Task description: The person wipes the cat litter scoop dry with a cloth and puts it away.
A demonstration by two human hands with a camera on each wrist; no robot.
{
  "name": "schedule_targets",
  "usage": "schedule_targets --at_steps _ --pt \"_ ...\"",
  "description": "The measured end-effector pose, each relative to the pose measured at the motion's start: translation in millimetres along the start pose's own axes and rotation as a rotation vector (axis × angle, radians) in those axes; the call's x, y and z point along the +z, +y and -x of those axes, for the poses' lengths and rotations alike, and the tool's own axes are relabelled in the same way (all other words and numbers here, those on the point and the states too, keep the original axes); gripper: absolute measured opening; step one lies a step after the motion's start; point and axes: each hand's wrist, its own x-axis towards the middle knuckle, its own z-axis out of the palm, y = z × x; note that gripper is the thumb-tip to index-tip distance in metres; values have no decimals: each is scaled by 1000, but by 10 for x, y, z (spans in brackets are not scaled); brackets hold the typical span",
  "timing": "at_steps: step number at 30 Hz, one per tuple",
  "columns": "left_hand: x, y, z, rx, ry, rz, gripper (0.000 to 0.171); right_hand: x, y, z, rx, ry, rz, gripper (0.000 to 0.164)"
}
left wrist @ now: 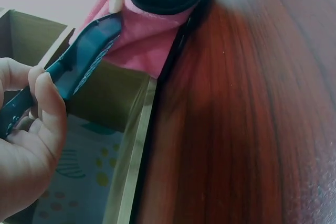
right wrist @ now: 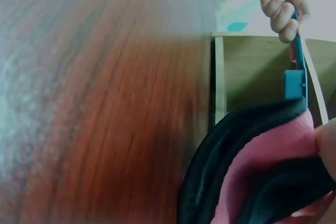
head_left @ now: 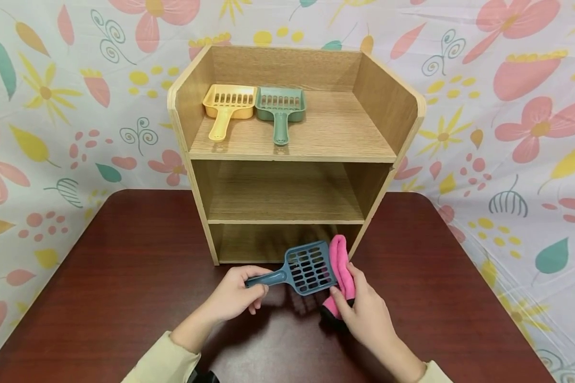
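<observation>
A blue slotted litter scoop (head_left: 310, 267) is held level above the table, its handle pointing left. My left hand (head_left: 237, 295) grips that handle between thumb and fingers. With my right hand (head_left: 366, 311) I pinch a folded pink cloth (head_left: 341, 266) with black edging against the scoop's front edge. In the left wrist view the cloth (left wrist: 144, 40) droops around the scoop's end (left wrist: 89, 51), its black border hanging open. The right wrist view shows the black-edged cloth (right wrist: 273, 150) close up, with the scoop (right wrist: 296, 83) seen side-on behind it.
Behind my hands stands a wooden shelf unit (head_left: 287, 158) with three levels. A yellow litter scoop (head_left: 226, 109) and a green one (head_left: 280, 111) lie side by side on its top level. The dark red-brown table (head_left: 124, 276) lies beneath, and a floral curtain (head_left: 43, 106) hangs behind.
</observation>
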Motion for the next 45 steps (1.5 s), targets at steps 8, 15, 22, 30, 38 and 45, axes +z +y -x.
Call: schedule_targets --at_steps 8,15,22,30,38,45 --pt "-51 -17 26 -1 1 -83 32 -213 74 -131 -17 162 -55 31" --pt "-57 -16 15 23 -69 -118 33 -333 12 -187 -312 157 11 38" --pt "-6 1 -7 28 -67 -95 33 -241 -100 -82 -250 -168 -100 36" --pt "77 -18 37 82 -114 -28 31 -148 -31 -273 154 -335 -279 97" --pt "115 -16 -24 121 -90 -66 29 -89 29 -398 232 -260 -349 57" --pt "110 -2 -69 412 97 -511 28 -36 97 -402 265 -129 -323 18"
